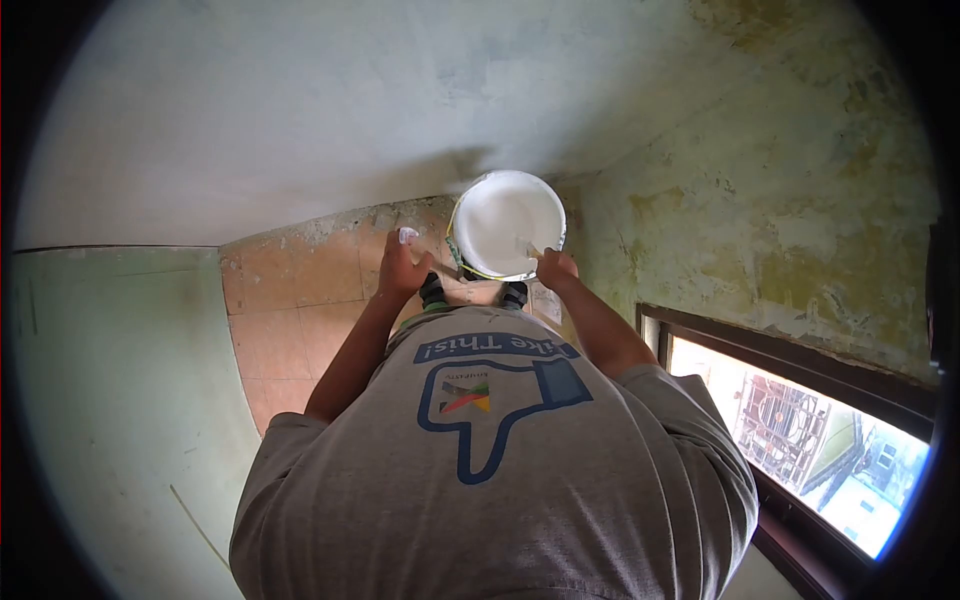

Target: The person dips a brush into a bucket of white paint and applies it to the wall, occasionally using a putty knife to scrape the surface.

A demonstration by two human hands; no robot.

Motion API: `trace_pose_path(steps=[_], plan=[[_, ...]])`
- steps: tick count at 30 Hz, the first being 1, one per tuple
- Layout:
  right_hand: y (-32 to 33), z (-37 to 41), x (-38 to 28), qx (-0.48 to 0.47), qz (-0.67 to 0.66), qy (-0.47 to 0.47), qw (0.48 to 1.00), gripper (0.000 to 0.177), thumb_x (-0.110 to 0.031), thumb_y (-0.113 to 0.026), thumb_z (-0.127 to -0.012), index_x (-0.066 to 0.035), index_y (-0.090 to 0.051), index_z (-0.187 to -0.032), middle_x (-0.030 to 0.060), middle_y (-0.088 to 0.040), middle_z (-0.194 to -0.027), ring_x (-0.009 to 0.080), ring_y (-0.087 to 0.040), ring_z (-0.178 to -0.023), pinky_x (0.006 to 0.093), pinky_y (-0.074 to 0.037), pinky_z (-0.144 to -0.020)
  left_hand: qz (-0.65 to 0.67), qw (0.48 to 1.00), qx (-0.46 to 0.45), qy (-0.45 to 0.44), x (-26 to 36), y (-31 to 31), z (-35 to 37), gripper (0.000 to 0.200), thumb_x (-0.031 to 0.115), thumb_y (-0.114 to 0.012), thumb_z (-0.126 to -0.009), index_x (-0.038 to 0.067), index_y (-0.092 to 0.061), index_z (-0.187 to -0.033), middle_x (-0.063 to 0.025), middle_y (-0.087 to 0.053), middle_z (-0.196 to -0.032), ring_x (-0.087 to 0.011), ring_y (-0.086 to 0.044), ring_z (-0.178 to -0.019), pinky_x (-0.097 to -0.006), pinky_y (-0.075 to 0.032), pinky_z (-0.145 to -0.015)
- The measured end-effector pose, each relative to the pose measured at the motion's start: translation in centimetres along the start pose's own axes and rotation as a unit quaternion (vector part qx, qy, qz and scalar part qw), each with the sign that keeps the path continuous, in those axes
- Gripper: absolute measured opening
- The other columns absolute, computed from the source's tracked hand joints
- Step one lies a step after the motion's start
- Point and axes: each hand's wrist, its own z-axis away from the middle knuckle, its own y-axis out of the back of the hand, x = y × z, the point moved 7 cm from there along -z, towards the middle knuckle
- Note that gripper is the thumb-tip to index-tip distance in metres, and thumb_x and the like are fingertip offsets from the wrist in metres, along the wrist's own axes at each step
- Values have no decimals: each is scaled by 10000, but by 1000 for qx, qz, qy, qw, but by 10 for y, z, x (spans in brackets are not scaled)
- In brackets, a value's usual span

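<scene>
A round white bucket (490, 200) stands low ahead of me near the wall's foot, its inside coated white and its rim streaked with paint. My right hand (557, 269) is closed at the bucket's near right rim. It grips a short tool (527, 248) whose flat, pale end reaches over the white inside. To the left of the bucket, my left hand (401, 268) is raised with its fingers curled. A small whitish piece (407, 235) shows at its fingertips; I cannot tell what it is.
A pale wall (330, 110) rises ahead, and a patchy, stained wall (740, 210) stands on the right. Below it is a dark-framed window (800, 370). Orange tiles (290, 320) cover the floor, with my feet (514, 295) just behind the bucket. A green surface (120, 400) lies left.
</scene>
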Motion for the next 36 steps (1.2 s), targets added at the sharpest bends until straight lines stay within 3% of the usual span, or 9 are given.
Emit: trace_pose_path(steps=[5, 8, 11, 13, 17, 23, 28, 34, 36], plan=[[-35, -14, 24, 59, -119, -36, 991, 381, -339, -510, -978, -27, -561, -1190, 207, -695, -1095, 355, -698, -983, 489, -560, -803, -7, 999, 16, -44, 17, 8, 5, 489, 184, -713, -797, -22, -508, -1191, -242, -516, -1085, -444, -540, -990, -494, -464, -864], [-77, -12, 55, -79, -510, -237, 823, 325, -289, -556, -982, -3, -578, -1135, 129, -658, -866, 186, -631, -633, 367, -545, -544, -3, 998, 31, -45, 26, 10, 2, 542, 168, -701, -812, -17, -475, -1269, -254, -504, -1193, -437, -535, -1094, -467, -474, -904], [-73, 2, 49, -132, -620, -241, 735, 230, -252, -499, -1003, -49, -605, -1014, 82, -641, -799, 195, -635, -664, 388, -535, -579, 86, 986, 92, -108, 51, 28, 1, 611, 198, -687, -852, 9, -417, -1366, -261, -438, -1377, -431, -480, -1243, -486, -433, -996], [-63, 5, 46, -145, -637, -226, 723, 237, -217, -500, -1004, -7, -598, -1058, 100, -645, -826, 201, -633, -657, 380, -550, -578, -112, 971, 149, -147, 58, 30, 7, 662, 229, -691, -858, 55, -383, -1417, -251, -343, -1503, -428, -385, -1361, -529, -339, -1089], [-55, 1, 32, -197, -669, -179, 694, 237, -194, -501, -1008, 0, -556, -1132, 108, -672, -891, 221, -644, -676, 406, -562, -629, -150, 959, 173, -169, 67, 27, 4, 643, 389, -630, -872, 105, -409, -1405, -240, -366, -1501, -420, -369, -1365, -556, -291, -1074], [-24, -6, 15, -47, -574, -155, 802, 241, -41, -613, -907, 3, -550, -1136, 117, -681, -946, 193, -680, -769, 338, -559, -606, -113, 970, 151, -155, 56, 14, 3, 552, 408, -610, -824, 45, -481, -1220, -217, -447, -1368, -410, -432, -1254, -555, -302, -1036], [2, -28, 19, 141, -362, -55, 920, 254, -77, -642, -820, 26, -628, -1052, 160, -705, -903, 254, -698, -789, 391, -549, -734, -115, 972, 147, -144, 59, 2, -3, 388, 193, -672, -764, 26, -511, -1076, -186, -521, -1074, -397, -531, -977, -479, -439, -865], [116, 24, -18, 242, -363, 33, 899, 285, -121, -655, -813, 18, -646, -1062, 219, -684, -895, 334, -684, -783, 432, -528, -751, -40, 995, 87, 29, -2, -27, -17, 336, 194, -700, -816, 5, -546, -1048, -131, -574, -893, -303, -589, -762, -416, -496, -700], [160, 40, -31, 265, -351, 37, 897, 313, -127, -658, -818, 7, -635, -1101, 214, -671, -849, 329, -676, -760, 442, -516, -720, 214, 941, -81, 250, -53, -60, -18, 301, 241, -701, -865, 20, -583, -1031, -92, -630, -874, -226, -609, -721, -390, -511, -673]])
